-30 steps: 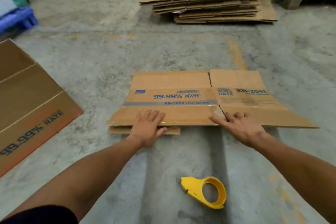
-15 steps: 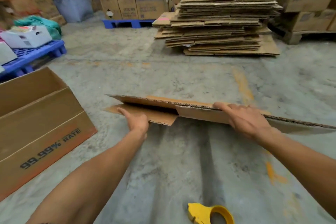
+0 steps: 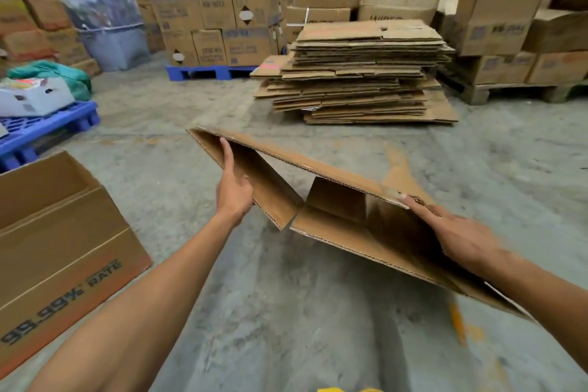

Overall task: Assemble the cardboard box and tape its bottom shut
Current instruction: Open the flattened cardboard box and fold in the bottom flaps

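Observation:
A brown cardboard box [image 3: 337, 200], half unfolded, hangs tilted above the concrete floor, its open end toward me. My left hand [image 3: 234, 186] grips its left flap, fingers inside along the panel. My right hand [image 3: 458, 232] holds the right edge, fingers spread over the lower panel. The two walls have parted and the inside shows. A sliver of the yellow tape dispenser [image 3: 350, 389] peeks in at the bottom edge of the view.
An assembled open box [image 3: 63, 251] printed "99.99% RATE" stands at my left. A stack of flattened cartons [image 3: 359, 73] lies ahead. Blue pallets [image 3: 47, 124] sit far left, and stacked boxes [image 3: 222, 9] line the back wall. A wooden pallet [image 3: 509, 89] stands at right.
The flat box has come up off the floor and its walls have parted. Both hands went from pressing on it to gripping its edges. My view tilted upward.

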The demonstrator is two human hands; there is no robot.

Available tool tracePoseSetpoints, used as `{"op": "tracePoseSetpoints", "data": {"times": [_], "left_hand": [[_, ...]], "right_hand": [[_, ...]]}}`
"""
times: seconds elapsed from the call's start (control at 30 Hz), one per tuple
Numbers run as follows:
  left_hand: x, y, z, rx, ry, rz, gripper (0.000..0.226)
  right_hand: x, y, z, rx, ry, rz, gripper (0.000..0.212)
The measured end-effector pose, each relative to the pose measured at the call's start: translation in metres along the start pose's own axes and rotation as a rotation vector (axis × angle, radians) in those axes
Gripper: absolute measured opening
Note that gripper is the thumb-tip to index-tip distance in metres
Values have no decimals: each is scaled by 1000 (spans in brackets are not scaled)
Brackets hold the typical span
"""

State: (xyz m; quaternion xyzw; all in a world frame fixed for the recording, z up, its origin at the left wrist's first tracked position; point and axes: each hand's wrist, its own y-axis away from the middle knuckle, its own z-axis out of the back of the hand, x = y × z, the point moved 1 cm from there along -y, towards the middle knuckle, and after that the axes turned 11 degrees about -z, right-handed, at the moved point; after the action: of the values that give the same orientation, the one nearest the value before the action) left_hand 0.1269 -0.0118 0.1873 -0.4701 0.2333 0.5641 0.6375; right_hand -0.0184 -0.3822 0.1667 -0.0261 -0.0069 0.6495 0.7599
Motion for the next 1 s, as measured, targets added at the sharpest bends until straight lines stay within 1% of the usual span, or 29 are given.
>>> {"op": "tracePoseSetpoints", "data": {"times": [0.03, 0.1, 0.2, 0.33, 0.4, 0.5, 0.6, 0.67, 0.77, 0.83, 0.9, 0.93, 1.0], "left_hand": [[-6, -5, 0, 31, -35, -22, 94], [-18, -19, 2, 115, -99, -70, 96], [-34, -46, 6, 237, -173, -118, 97], [-47, -88, 16, 271, -271, -176, 94], [-51, -106, 22, 288, -269, -197, 95], [-66, -124, 36, 332, -283, -213, 84], [-83, -135, 50, 371, -374, -208, 73], [-87, -138, 55, 429, -438, -208, 71], [-84, -132, 58, 540, -506, -170, 70], [-71, -124, 58, 613, -546, -122, 72], [-61, -120, 60, 600, -570, -90, 72], [-59, -118, 59, 586, -555, -73, 71], [-59, -115, 55, 574, -514, -67, 69]], "right_hand": [[-1, -3, 4, -37, -16, -45, 106], [-4, -15, 20, -117, -68, -143, 98], [-19, -45, 49, -233, -206, -262, 90], [-39, -88, 90, -377, -324, -366, 74], [-43, -104, 108, -411, -337, -409, 69], [-42, -113, 133, -367, -355, -465, 65], [-38, -112, 155, -251, -375, -499, 61], [-33, -109, 160, -171, -379, -496, 54], [-30, -99, 152, -48, -387, -504, 49], [-30, -90, 143, -41, -373, -513, 41], [-26, -87, 140, -56, -354, -500, 36], [-24, -87, 140, -48, -322, -490, 37], [-20, -89, 143, 1, -275, -497, 49]]}}
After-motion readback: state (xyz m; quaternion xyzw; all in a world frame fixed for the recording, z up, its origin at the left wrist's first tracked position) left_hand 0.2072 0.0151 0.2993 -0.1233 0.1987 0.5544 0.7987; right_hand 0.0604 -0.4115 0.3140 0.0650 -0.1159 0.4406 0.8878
